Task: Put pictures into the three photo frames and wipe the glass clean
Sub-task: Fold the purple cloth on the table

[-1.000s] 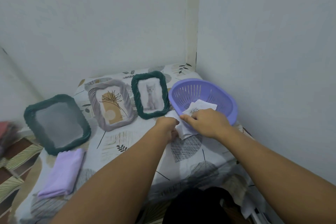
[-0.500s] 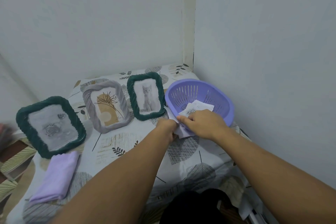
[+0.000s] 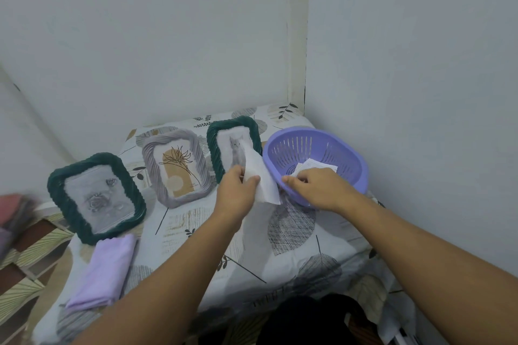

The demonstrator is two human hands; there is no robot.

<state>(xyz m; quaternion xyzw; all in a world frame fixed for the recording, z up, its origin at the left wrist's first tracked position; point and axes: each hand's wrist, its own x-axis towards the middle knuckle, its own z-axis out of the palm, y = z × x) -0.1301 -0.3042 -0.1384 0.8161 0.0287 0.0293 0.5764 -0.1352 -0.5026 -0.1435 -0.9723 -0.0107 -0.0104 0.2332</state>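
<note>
Three photo frames stand propped on the patterned table: a dark green one with a rose picture (image 3: 96, 194), a grey one with a plant drawing (image 3: 176, 166), and a dark green one with a cat picture (image 3: 228, 140). My left hand (image 3: 238, 194) pinches a white sheet of paper (image 3: 259, 176) that rises in front of the cat frame. My right hand (image 3: 319, 186) rests on the near rim of a purple basket (image 3: 350, 154), its fingers curled by the loose white papers (image 3: 316, 168) inside.
A folded lilac cloth (image 3: 105, 272) lies at the front left of the table (image 3: 294, 238). White walls meet in a corner right behind the frames and basket. A striped surface and blurred fabric show at the far left.
My left hand has lifted the white paper up out of the basket's edge and moved it left, in front of the cat frame. My right hand stayed at the basket rim.
</note>
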